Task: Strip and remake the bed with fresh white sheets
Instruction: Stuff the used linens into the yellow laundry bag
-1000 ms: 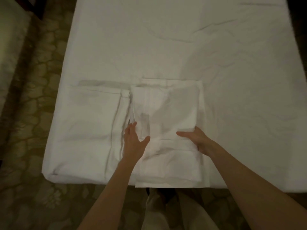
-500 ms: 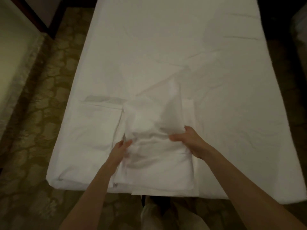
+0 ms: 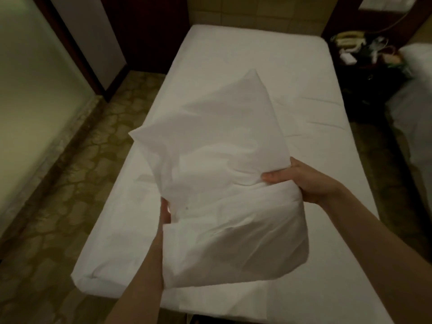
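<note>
Both hands hold a folded white sheet (image 3: pixel 224 183) lifted above the foot end of the bed (image 3: pixel 257 66). Right hand (image 3: pixel 301 181) grips the sheet's right edge, thumb on top pinching cloth, fingers curled behind. Left hand (image 3: pixel 165 210) is at the sheet's lower left edge, mostly hidden by the cloth; fingers appear to grasp it from beneath, exact curl unclear. Sheet's far corner points up toward the headboard end, lower folds sag toward the bed. Bed is covered in a white fitted sheet with a few creases. Patterned carpet (image 3: pixel 70 195) lies left of the bed. Dark nightstand (image 3: pixel 364 66) with clutter at upper right.
</note>
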Available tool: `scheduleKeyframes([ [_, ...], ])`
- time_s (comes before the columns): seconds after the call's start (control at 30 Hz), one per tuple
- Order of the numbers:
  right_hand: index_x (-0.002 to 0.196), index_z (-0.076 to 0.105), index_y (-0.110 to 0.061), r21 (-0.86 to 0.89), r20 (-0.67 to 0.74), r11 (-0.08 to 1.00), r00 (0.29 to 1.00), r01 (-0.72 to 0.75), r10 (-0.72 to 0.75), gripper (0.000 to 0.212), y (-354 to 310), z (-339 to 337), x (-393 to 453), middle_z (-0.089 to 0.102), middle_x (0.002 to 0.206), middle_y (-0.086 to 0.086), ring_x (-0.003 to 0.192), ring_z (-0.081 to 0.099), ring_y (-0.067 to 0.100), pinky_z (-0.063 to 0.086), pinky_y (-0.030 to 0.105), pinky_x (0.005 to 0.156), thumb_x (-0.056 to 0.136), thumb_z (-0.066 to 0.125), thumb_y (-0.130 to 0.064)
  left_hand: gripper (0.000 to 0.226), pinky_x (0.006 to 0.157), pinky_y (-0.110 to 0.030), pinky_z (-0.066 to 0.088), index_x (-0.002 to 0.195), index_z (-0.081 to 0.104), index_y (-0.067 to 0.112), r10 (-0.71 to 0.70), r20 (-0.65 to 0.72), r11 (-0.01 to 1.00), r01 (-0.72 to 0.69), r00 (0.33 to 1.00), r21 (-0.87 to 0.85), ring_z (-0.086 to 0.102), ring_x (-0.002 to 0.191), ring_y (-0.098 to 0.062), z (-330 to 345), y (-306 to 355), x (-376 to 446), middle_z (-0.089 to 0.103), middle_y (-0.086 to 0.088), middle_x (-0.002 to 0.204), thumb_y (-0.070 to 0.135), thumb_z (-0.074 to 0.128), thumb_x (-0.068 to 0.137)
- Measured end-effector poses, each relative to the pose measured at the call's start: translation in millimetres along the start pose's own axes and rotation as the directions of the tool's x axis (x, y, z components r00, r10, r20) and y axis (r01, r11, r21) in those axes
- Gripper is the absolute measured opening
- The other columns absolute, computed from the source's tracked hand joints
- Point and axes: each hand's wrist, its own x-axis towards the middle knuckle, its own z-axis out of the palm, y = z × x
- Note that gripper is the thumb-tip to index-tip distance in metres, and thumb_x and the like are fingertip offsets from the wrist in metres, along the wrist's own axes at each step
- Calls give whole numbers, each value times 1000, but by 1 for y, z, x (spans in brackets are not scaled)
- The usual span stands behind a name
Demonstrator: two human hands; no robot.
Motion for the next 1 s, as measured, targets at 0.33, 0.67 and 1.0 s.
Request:
scheduleKeyframes([
  [0.33, 110, 63, -12, -57, -170, 984, 973, -167, 155, 61, 12, -26, -12, 74, 99, 2, 87, 72, 16, 56, 23, 64, 53, 82, -21, 50, 49, -24, 35, 98, 74, 10, 62, -379, 971, 32, 923, 237, 50, 52, -17, 134, 26, -46, 61, -4, 70, 35, 84, 56],
  [0.67, 112, 57, -17, -212, -153, 975, 988, -69, 36, 49, -9, 1, 5, 65, 100, -1, 88, 62, 11, 49, 23, 70, 72, 75, 5, 74, 78, -44, 54, 124, 59, 8, 209, -451, 908, -1, 868, 418, 68, 91, -35, 187, 34, -104, 70, -18, 105, 25, 81, 56],
  [1.0, 128, 53, -19, -417, 148, 901, 987, 118, -60, 79, -46, 107, 32, 63, 121, 3, 110, 59, 22, 47, 36, 95, 54, 81, -19, 43, 84, -45, 52, 110, 61, 18, 424, -690, 905, -288, 586, 312, 64, 98, -34, 188, 47, -217, 68, -13, 106, 39, 73, 73],
])
